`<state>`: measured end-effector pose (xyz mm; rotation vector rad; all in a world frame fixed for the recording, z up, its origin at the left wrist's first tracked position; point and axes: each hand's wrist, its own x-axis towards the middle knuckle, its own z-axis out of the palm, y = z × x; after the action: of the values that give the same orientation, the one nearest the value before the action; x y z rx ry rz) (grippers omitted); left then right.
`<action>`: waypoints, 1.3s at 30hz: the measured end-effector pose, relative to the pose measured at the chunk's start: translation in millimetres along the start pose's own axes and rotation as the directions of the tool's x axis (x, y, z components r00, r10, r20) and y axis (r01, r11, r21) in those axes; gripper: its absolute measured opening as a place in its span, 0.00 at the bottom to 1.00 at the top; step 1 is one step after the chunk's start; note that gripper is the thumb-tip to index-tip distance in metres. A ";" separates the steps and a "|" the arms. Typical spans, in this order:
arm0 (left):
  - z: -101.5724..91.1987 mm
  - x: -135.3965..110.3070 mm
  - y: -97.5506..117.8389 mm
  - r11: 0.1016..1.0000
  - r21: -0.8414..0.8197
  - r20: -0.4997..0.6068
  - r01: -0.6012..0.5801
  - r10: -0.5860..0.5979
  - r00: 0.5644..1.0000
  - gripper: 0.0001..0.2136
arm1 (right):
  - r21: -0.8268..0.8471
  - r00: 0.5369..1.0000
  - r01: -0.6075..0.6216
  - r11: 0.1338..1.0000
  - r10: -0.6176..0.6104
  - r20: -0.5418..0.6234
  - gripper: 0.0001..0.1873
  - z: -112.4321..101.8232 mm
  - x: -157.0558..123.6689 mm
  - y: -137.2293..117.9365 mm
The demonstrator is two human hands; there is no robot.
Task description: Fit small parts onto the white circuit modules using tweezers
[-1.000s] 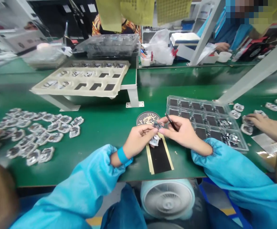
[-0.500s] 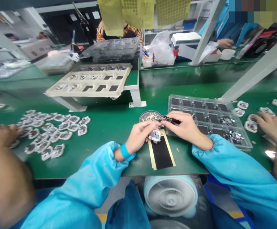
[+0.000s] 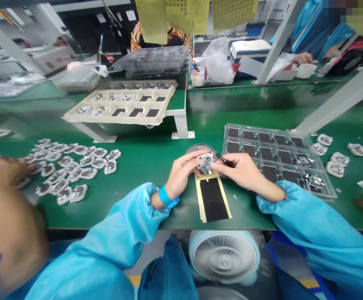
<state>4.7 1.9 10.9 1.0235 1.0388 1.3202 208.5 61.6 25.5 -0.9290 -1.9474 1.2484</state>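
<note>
Between the thumb and fingers of my left hand (image 3: 178, 173) is a small electronic assembly (image 3: 205, 164) with silvery and pale parts. My right hand (image 3: 242, 170) is closed around a slim black tool with white lettering, which looks like tweezers (image 3: 220, 158). Its tip is at the assembly's right side; contact there is too small to make out. Just behind my hands sits a round dish (image 3: 196, 147) of small pieces, largely hidden by my fingers and the assembly. A black pad edged with yellow tape (image 3: 214, 200) lies below my hands.
A clear compartment tray (image 3: 281, 156) with black pads and several parts stands right. Many pale-rimmed assemblies (image 3: 71, 171) lie left, with a co-worker's hand (image 3: 9, 168) beside them. A cream tray (image 3: 115, 118) rests on a raised shelf. A slanted post (image 3: 334, 91) crosses the right.
The assembly in my left hand has risen and turned, showing a silvery face, and the tool has come to it from the dish. A co-worker's hand at right has left view.
</note>
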 end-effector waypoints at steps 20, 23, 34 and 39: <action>2.3 -5.2 -2.3 0.987 0.112 0.090 -0.116 0.106 0.990 0.24 | 0.056 0.995 -0.084 0.995 0.087 -0.050 0.21 -0.6 1.8 2.2; 3.2 -6.3 -6.1 0.969 0.184 0.079 -0.164 0.152 0.985 0.27 | 0.082 0.996 -0.067 0.994 0.071 -0.047 0.20 0.4 1.0 1.4; 5.8 -9.4 -11.5 0.850 0.435 0.056 -0.297 0.303 0.951 0.24 | -0.011 0.996 -0.034 0.999 0.033 -0.083 0.21 5.4 -1.2 -0.9; 4.1 -9.4 -11.9 0.849 0.444 0.051 -0.287 0.295 0.954 0.24 | 0.008 0.991 -0.038 0.999 0.038 -0.128 0.20 6.7 -3.2 -2.3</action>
<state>11.6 -7.4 0.3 1.5709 1.2743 1.3611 204.4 55.1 24.8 -1.0225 -1.8333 1.1850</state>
